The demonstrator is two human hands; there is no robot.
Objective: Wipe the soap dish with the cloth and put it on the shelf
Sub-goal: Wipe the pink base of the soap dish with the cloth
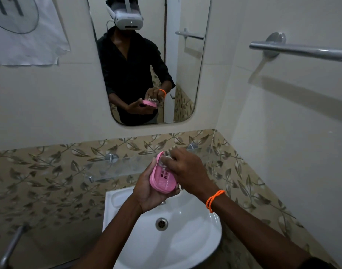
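a: biggest thing from where i stand is the white sink (195, 239), low against the wall, its drain dead centre in the bowl.

b: and above it the mirror (185, 74), rounded corners, with the person's own reflection in it. then the towel rail (302, 50) off to the right on the plain tiles.

a: there's a glass shelf (116, 167) too, clear, fixed to the leaf-patterned tile band on round metal mounts, just behind the hands.

b: right. now the hands. the left hand (148, 193) is palm up over the back of the sink, fingers curled under and around the soap dish (162, 179).

a: so it's clasping the dish. pink, oval, slots cut in its floor, tilted with the far end raised. it's up in the air above the sink, just in front of the shelf, not resting on it.

b: the right hand (187, 169) comes in over the top, fingers bunched down on the cloth (166, 160), pressing it into the far end of the dish.

a: only a pale scrap of that cloth shows under the knuckles; most of it is hidden.

b: smallest bit: an orange bead band (214, 199) round the right wrist.
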